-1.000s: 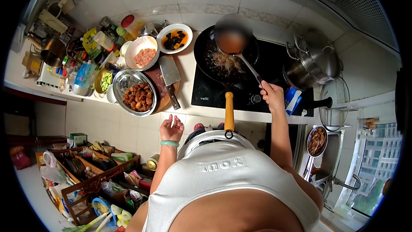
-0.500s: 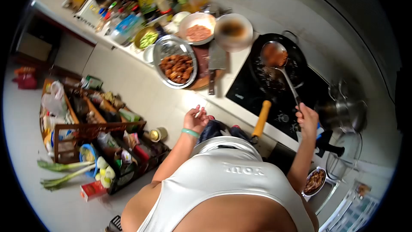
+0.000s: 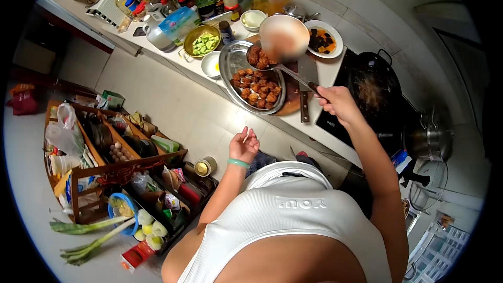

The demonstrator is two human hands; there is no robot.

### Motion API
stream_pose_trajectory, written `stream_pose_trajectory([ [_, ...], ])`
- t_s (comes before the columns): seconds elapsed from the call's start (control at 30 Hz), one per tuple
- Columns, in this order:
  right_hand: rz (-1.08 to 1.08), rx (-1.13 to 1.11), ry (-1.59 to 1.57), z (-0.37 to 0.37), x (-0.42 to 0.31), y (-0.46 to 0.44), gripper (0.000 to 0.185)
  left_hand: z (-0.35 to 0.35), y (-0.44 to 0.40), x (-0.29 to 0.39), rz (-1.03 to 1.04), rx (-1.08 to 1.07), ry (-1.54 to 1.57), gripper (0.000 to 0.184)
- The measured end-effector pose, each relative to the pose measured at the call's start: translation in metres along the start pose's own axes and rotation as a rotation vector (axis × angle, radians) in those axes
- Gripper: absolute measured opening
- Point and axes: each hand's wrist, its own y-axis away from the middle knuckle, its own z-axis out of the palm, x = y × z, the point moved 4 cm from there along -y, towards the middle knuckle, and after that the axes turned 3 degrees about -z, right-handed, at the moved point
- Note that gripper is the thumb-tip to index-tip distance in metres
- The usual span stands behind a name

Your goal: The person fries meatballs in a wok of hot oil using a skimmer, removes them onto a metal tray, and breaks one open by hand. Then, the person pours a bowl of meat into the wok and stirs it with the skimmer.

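Note:
My right hand [image 3: 338, 104] grips the handle of a metal ladle [image 3: 294, 75]. Browned fried chunks [image 3: 260, 57] fill the ladle's bowl, held above the far side of an oval metal dish [image 3: 225, 76]. More fried chunks [image 3: 255, 93] lie in that dish. To the right, a black wok [image 3: 390, 76] on the cooktop contains dark, bubbling-looking oil. My left hand [image 3: 244, 145] hangs over the floor in front of my body, palm up, fingers loosely curled and apart, with nothing in it.
A cleaver [image 3: 305, 106] lies on the cutting board beside the dish. Behind stand a white bowl [image 3: 284, 29], a plate of black and orange pieces [image 3: 338, 44] and cut green vegetables [image 3: 204, 44]. A steel pot [image 3: 432, 139] stands right of the wok. A crowded shelf rack [image 3: 112, 170] stands lower left.
My right hand has carried the loaded ladle leftward from over the wok to above the metal dish. The view has shifted with my head. My left hand remains empty.

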Motion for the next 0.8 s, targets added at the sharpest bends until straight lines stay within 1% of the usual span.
stream_pose_trajectory([
  [0.03, -0.024, 0.059, 0.045, 0.007, 0.010, -0.008, 0.026, -0.004, 0.001, 0.003, -0.035, -0.020, -0.007, 0.021],
  [0.07, -0.055, 0.127, 0.107, 0.028, 0.013, -0.027, 0.027, -0.007, -0.002, 0.027, -0.046, -0.028, 0.003, 0.021],
  [0.13, -0.070, 0.160, 0.186, 0.039, 0.027, -0.046, 0.028, -0.017, 0.009, 0.055, 0.028, 0.073, 0.023, 0.022],
  [0.17, -0.157, 0.277, 0.620, 0.056, 0.027, -0.057, 0.027, -0.023, 0.008, 0.080, 0.064, 0.056, 0.044, 0.024],
  [0.2, -0.278, 0.348, 0.818, 0.077, 0.011, -0.050, 0.027, -0.026, 0.009, 0.095, 0.056, 0.061, 0.053, 0.024],
  [0.27, -0.459, 0.433, 0.989, 0.090, 0.014, -0.051, 0.028, -0.028, 0.010, 0.113, 0.098, 0.074, 0.037, 0.026],
  [0.3, -0.499, 0.485, 1.087, 0.097, 0.017, -0.054, 0.026, -0.027, 0.012, 0.120, 0.095, 0.093, 0.032, 0.028],
  [0.33, -0.487, 0.491, 1.087, 0.103, 0.021, -0.056, 0.026, -0.026, 0.012, 0.129, 0.086, 0.098, 0.026, 0.028],
  [0.4, -0.684, 0.535, 1.333, 0.111, 0.020, -0.050, 0.025, -0.024, 0.012, 0.129, 0.060, 0.087, 0.013, 0.027],
  [0.43, -0.770, 0.570, 1.432, 0.120, 0.016, -0.041, 0.028, -0.024, 0.009, 0.131, 0.042, 0.088, 0.002, 0.027],
  [0.47, -0.770, 0.570, 1.432, 0.120, 0.015, -0.039, 0.028, -0.024, 0.008, 0.130, 0.030, 0.082, 0.006, 0.026],
  [0.57, -0.828, 0.616, 1.354, 0.113, 0.012, -0.031, 0.027, -0.015, 0.005, 0.124, -0.006, 0.077, -0.017, 0.023],
  [0.63, -0.621, 0.553, 0.875, 0.090, 0.019, -0.031, 0.026, -0.007, 0.001, 0.117, -0.033, 0.074, -0.058, 0.021],
  [0.67, -0.622, 0.554, 0.875, 0.088, 0.016, -0.035, 0.026, -0.008, 0.000, 0.117, -0.037, 0.065, -0.053, 0.020],
  [0.73, -0.021, 0.201, -0.314, 0.071, 0.040, -0.038, 0.028, 0.002, -0.007, 0.104, -0.090, 0.041, -0.102, 0.020],
  [0.77, -0.038, 0.209, -0.316, 0.073, 0.039, -0.037, 0.030, 0.002, -0.003, 0.106, -0.070, 0.045, -0.110, 0.019],
  [0.8, 0.054, 0.149, -0.497, 0.070, 0.037, -0.034, 0.030, 0.004, -0.004, 0.104, -0.074, 0.045, -0.135, 0.018],
])
